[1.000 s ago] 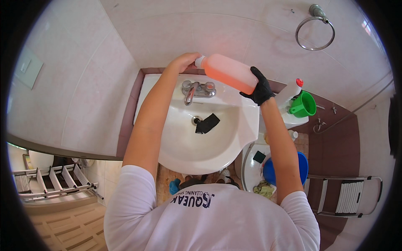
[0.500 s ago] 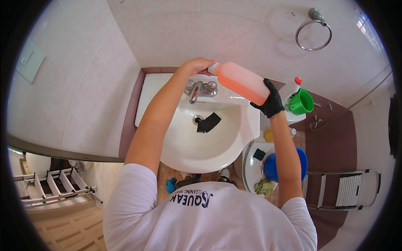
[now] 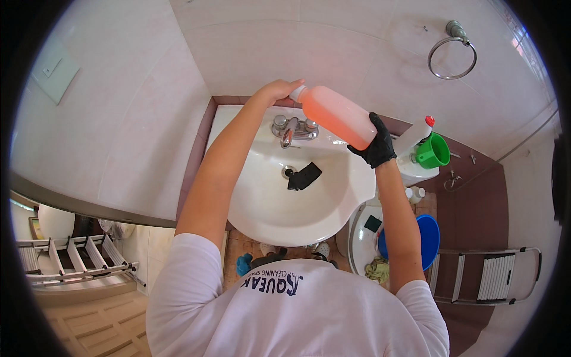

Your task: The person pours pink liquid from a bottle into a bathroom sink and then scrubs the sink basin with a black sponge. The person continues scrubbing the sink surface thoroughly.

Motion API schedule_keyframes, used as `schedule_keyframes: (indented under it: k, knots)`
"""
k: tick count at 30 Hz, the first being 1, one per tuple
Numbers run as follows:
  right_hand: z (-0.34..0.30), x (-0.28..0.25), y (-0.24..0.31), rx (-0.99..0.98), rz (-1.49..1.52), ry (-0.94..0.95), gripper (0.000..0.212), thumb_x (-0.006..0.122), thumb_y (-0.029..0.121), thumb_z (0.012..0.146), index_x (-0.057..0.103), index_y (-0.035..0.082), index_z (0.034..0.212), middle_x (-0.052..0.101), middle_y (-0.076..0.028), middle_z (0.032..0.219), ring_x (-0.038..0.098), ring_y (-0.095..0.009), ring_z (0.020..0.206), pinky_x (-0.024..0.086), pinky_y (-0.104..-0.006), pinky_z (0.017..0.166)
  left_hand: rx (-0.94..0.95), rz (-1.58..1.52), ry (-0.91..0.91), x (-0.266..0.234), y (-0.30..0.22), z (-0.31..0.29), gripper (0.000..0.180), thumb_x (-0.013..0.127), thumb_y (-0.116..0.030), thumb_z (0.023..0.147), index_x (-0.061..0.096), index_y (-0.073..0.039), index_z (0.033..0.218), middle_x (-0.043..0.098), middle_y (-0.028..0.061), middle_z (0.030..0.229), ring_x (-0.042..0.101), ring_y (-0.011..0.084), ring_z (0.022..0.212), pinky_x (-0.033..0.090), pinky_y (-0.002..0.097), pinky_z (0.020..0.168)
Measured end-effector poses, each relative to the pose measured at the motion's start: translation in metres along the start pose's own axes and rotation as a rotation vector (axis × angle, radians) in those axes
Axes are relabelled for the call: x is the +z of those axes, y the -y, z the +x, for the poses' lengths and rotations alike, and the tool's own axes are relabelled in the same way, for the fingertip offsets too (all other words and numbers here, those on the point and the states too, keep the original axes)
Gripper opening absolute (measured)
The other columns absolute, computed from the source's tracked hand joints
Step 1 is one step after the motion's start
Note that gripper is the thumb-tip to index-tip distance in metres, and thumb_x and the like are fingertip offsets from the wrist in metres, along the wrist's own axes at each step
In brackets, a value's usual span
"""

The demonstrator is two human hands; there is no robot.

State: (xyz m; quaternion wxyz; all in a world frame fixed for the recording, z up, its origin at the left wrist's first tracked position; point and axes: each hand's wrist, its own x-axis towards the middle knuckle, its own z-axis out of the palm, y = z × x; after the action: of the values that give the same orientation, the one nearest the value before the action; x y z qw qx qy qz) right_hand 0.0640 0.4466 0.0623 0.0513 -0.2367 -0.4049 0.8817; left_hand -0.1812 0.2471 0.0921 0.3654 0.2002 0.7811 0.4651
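A clear plastic bottle (image 3: 336, 116) of pinkish-orange liquid is tilted over the back of the white sink (image 3: 267, 214), its white cap to the left. My bare left hand (image 3: 282, 91) has its fingers at the cap, some of them hidden behind it. My right hand (image 3: 379, 143), in a black glove, grips the bottle's base. Below, a black piece of cloth or sponge (image 3: 304, 177) lies in the basin beside the drain (image 3: 289, 172). The chrome faucet (image 3: 290, 131) stands just below the bottle's cap end.
Right of the sink, a green dipper (image 3: 432, 151) and a white bottle with a red top (image 3: 425, 128) stand on the toilet tank. A blue bucket (image 3: 425, 238) and a yellowish cloth (image 3: 377, 269) are by the toilet. A towel ring (image 3: 452, 58) juts from the wall; a folded ladder (image 3: 493, 276) is at right.
The bottle and both hands have shifted slightly left relative to the sink, and the liquid now lies further toward the cap end. Both hands keep their hold.
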Motion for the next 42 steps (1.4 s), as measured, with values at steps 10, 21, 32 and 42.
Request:
schedule_keyframes:
  k: [10,21,32,42]
  knots:
    - [-0.006,-0.02,0.009,0.007,-0.02,-0.037,0.057,0.064,0.056,0.076,0.054,0.023,0.121,0.057,-0.002,0.119,0.054,-0.027,0.106,0.039,-0.0561,0.085,0.033,-0.136,0.125,0.022,-0.01,0.003,0.035,0.05,-0.024,0.094,0.056,0.005,0.114,0.059,0.0133,0.114,0.061,0.0202,0.099,0.052,0.0302,0.087]
    - [-0.029,-0.062,0.009,-0.046,0.119,-0.032,0.057,0.058,0.053,0.081,0.049,0.021,0.127,0.054,-0.003,0.127,0.051,-0.027,0.115,0.038,-0.0582,0.089,0.264,-0.463,0.171,0.064,-0.027,0.026,0.03,0.061,-0.022,0.087,0.058,-0.001,0.108,0.058,0.008,0.108,0.056,0.0171,0.093,0.045,0.0307,0.079]
    - [-0.028,-0.098,-0.05,-0.093,0.393,0.072,0.058,0.048,0.057,0.086,0.044,0.021,0.133,0.05,-0.004,0.133,0.048,-0.028,0.12,0.034,-0.0603,0.092,0.246,0.27,0.359,0.062,-0.068,-0.013,0.055,0.061,-0.042,0.086,0.049,-0.01,0.129,0.051,0.0068,0.122,0.048,0.0189,0.112,0.039,0.0363,0.096]
    - [-0.012,-0.099,-0.091,0.06,0.542,0.17,0.062,0.04,0.062,0.086,0.046,0.021,0.131,0.05,-0.004,0.134,0.048,-0.027,0.119,0.031,-0.0561,0.096,0.062,0.766,0.024,0.122,-0.087,-0.038,0.054,0.042,-0.046,0.094,0.048,-0.003,0.126,0.06,0.0119,0.109,0.056,0.0266,0.101,0.043,0.0383,0.091]
